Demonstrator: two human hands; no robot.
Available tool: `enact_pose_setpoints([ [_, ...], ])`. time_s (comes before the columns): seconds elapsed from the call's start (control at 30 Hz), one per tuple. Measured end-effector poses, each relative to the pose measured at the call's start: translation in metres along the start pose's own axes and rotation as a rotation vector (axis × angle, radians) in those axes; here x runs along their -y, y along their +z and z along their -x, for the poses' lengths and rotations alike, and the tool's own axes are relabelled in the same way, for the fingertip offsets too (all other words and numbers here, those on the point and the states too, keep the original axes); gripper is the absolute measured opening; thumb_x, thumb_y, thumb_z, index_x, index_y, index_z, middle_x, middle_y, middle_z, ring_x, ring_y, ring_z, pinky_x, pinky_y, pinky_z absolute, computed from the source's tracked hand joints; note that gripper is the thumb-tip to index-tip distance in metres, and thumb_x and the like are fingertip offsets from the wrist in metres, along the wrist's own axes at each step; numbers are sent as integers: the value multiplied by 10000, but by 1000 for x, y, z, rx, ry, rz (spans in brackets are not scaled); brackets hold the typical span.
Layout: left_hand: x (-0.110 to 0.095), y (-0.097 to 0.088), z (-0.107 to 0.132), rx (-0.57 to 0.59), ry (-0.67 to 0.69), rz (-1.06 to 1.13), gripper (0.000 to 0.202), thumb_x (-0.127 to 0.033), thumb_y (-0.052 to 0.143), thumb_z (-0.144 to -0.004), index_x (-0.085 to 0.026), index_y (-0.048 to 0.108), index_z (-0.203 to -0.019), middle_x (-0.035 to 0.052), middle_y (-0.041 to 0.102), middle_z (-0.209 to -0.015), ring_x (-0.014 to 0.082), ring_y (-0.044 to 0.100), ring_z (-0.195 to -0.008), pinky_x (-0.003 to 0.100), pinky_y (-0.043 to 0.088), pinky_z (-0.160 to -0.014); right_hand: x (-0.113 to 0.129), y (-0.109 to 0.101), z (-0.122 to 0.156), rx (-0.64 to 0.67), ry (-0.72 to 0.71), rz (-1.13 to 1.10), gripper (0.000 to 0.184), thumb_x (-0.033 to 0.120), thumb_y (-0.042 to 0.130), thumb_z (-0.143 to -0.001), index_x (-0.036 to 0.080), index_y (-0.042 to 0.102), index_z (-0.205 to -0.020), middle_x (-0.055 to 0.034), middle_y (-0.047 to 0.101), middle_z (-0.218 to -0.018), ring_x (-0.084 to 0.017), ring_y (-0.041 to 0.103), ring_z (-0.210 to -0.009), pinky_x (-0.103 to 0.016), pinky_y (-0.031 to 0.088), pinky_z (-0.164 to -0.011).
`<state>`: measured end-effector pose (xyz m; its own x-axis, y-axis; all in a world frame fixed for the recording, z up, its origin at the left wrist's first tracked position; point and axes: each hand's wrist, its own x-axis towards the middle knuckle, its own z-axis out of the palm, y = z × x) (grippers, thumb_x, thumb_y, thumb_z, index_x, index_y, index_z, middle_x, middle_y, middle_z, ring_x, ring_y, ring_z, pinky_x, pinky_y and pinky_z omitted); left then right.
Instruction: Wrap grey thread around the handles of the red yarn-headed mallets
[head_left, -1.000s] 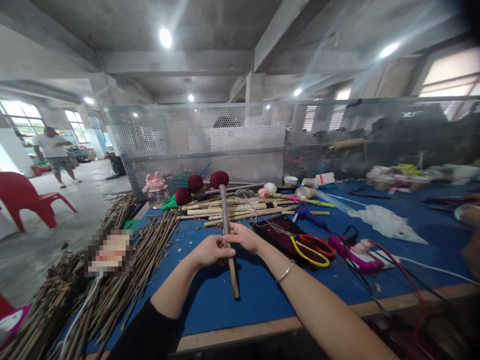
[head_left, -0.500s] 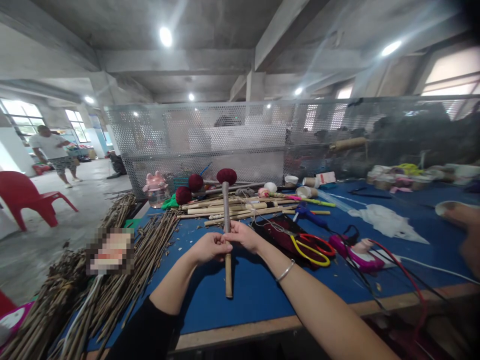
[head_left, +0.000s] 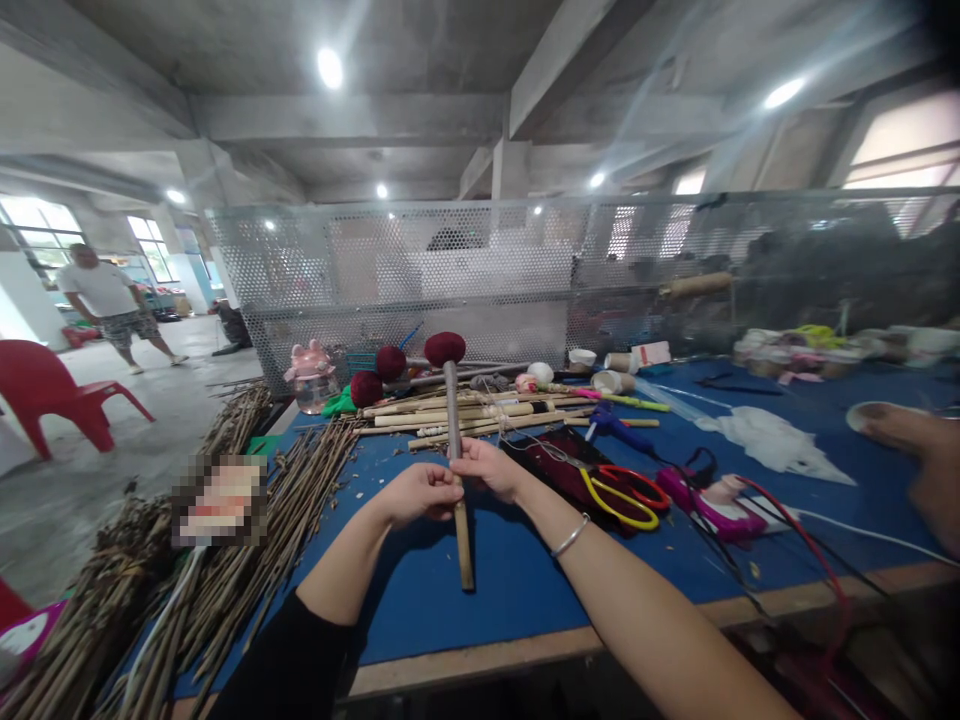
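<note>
A wooden stick (head_left: 456, 440) with a dark red padded head (head_left: 445, 348) stands nearly upright over the blue table (head_left: 510, 590). Both of my hands pinch its shaft at mid-length. My left hand (head_left: 420, 492) grips it from the left, fingers curled. My right hand (head_left: 491, 466) holds it from the right, a silver bracelet on that wrist. The stick's lower end rests near the table surface.
Bundles of thin brown twigs (head_left: 247, 540) lie at the left. Bamboo sticks (head_left: 465, 415), two more red-headed sticks (head_left: 379, 375), yellow and red scissors (head_left: 626, 492) and a pink glue gun (head_left: 712, 500) lie beyond. A mesh screen (head_left: 480, 270) backs the table. A person (head_left: 105, 300) walks far left.
The stick has tilted slightly in my hands and its red head rose a little. The person at far left walked a few steps.
</note>
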<state>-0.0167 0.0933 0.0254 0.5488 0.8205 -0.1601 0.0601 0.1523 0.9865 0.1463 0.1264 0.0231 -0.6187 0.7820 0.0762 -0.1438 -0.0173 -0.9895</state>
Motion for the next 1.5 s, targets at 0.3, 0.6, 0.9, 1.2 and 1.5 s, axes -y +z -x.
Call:
enact_pose_setpoints([
  [0.3, 5, 0, -3, -96, -7, -124, 410, -450, 748, -549, -135, 493, -616, -5, 535, -516, 86, 497, -454, 208, 388, -456, 1, 1, 0, 0, 6, 35, 364, 360, 705, -641, 161, 451, -811, 73, 509, -507, -17, 279, -324, -178, 121, -332],
  [0.6, -1, 3, 1, 42, -16, 93, 359, -378, 745, -597, -115, 591, -787, 51, 596, -721, 120, 583, -634, 236, 445, -573, 0, -9, 1, 75, 33, -50, 347, 335, 689, -660, 164, 482, -880, 71, 492, -542, -13, 251, -337, -169, 122, -341],
  [0.9, 2, 1, -2, -18, 1, 20, 384, -405, 750, -579, -108, 529, -683, 46, 603, -669, 116, 583, -590, 228, 416, -550, -1, -4, 0, 52, 25, -9, 343, 316, 694, -656, 158, 472, -863, 67, 516, -550, -13, 274, -341, -165, 129, -330],
  [1.2, 3, 3, -3, -161, 27, -30, 391, -377, 780, -532, -121, 494, -610, -36, 487, -494, 58, 453, -429, 208, 356, -461, 5, 2, 1, -1, 17, 19, 342, 311, 723, -623, 141, 493, -811, 54, 527, -566, -25, 377, -395, -162, 198, -354],
  [1.5, 2, 4, -2, -35, -4, 94, 356, -387, 737, -588, -124, 546, -733, 46, 614, -701, 134, 597, -611, 255, 442, -567, 3, -4, 1, 22, -12, 41, 324, 344, 702, -654, 133, 512, -810, 30, 560, -596, -40, 412, -422, -170, 222, -372],
])
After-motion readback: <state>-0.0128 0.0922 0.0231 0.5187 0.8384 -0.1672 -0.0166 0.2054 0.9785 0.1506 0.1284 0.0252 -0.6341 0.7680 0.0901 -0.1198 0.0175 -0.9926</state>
